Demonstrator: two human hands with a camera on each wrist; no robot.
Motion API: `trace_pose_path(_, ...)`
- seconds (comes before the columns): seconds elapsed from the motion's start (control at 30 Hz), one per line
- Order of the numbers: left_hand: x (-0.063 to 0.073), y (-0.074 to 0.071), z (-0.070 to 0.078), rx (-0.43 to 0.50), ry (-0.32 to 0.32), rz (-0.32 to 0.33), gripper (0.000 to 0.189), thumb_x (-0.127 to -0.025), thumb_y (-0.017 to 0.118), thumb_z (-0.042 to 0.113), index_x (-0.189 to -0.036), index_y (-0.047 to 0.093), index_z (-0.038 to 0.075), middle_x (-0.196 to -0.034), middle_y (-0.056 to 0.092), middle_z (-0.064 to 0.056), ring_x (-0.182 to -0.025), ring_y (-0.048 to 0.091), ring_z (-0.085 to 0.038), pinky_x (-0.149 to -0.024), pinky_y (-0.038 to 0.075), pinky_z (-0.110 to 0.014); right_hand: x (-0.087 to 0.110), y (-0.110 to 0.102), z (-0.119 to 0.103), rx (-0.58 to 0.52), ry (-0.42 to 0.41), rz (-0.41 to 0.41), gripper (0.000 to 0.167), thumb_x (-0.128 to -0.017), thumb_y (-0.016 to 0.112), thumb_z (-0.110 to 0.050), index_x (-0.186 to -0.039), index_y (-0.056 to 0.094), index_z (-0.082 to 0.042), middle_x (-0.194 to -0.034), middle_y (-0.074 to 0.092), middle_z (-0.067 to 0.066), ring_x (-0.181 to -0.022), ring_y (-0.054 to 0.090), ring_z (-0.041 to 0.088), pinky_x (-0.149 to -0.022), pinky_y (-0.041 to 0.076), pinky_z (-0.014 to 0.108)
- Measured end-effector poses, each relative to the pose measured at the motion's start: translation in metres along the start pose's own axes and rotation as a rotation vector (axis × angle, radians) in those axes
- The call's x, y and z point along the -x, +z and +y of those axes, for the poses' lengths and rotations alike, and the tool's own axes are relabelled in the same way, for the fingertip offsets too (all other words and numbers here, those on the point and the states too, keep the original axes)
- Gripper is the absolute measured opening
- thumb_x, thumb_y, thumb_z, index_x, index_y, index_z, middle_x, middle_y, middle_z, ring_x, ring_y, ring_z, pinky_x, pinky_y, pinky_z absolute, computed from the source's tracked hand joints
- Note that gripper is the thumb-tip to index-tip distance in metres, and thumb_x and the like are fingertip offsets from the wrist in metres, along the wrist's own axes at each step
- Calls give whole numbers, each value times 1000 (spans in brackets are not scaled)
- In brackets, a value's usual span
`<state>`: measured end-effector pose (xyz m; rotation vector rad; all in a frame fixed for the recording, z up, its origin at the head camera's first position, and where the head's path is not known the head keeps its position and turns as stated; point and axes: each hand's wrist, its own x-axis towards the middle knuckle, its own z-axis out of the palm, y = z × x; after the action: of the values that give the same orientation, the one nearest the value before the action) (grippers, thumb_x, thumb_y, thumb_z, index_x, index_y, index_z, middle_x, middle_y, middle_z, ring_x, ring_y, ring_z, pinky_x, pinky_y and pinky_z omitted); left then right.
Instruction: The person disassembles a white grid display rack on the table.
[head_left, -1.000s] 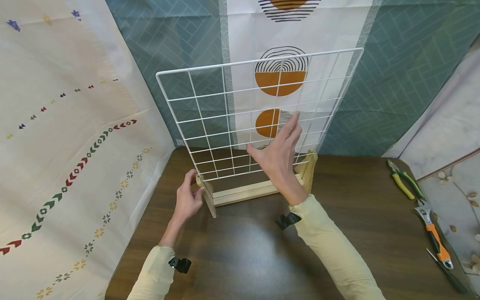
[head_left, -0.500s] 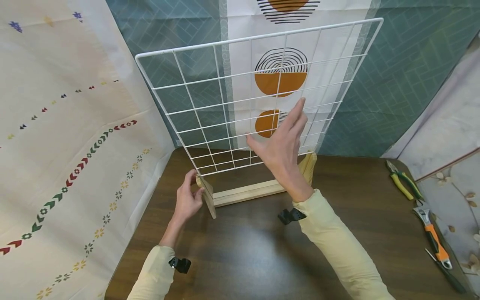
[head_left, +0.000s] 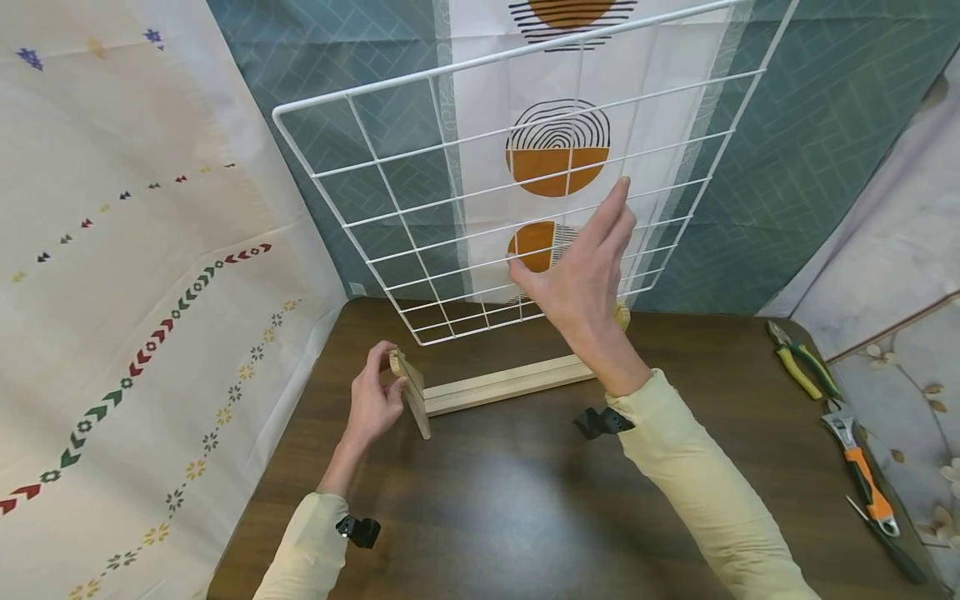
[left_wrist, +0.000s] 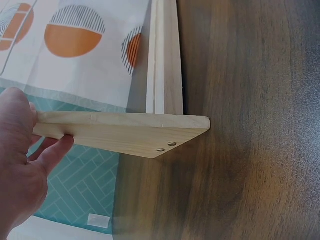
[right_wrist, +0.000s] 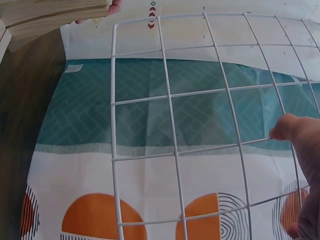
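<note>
Teal patterned cloth hangs behind the brown desk, with pliers, a wrench and a screwdriver along its right edge. Toward the back edge sits a wooden stand; my left hand pinches the top of its left end panel. My right hand grips a white wire grid, raised above the stand, its lower left corner near that panel and apparently clear of it. I should brace the panel firmly and steer the tilted grid slowly, bottom edge level, so it doesn't snag. My right arm partly hides the stand's other end, so I can't judge the clearance there.
</note>
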<state>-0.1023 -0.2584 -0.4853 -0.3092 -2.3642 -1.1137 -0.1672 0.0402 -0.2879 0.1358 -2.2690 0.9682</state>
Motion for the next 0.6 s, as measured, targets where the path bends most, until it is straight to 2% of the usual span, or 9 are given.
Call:
trace_pose_path(0.17,1,1,-1,-1,1,1,62,-78,66,-20,-132,46,4,-113,62,-18,-106,63,-35,-53,49,-22,-2,-5,5,14,32,-13,136,-68,83,-55,-157,-4,-1,-149,21,19,-134,27,25,-107,41,35)
trace_pose_path(0.43,0,2,1,-10,-22,3,60,-79,67,-18,-131,47,4,-111,62,-16,-107,63,-31,-54,49,-24,-4,-12,14,-1,85,-25,135,-68,85,-49,-157,-4,-1,-150,18,19,-134,30,28,-105,43,39)
trace_pose_path(0.6,2,2,1,-8,-28,9,60,-79,67,-19,-131,48,4,-111,62,-17,-107,63,-33,-55,52,-30,-3,-15,21,-22,111,-28,134,-68,86,-49,-157,-3,-2,-152,16,19,-136,29,27,-109,38,37)
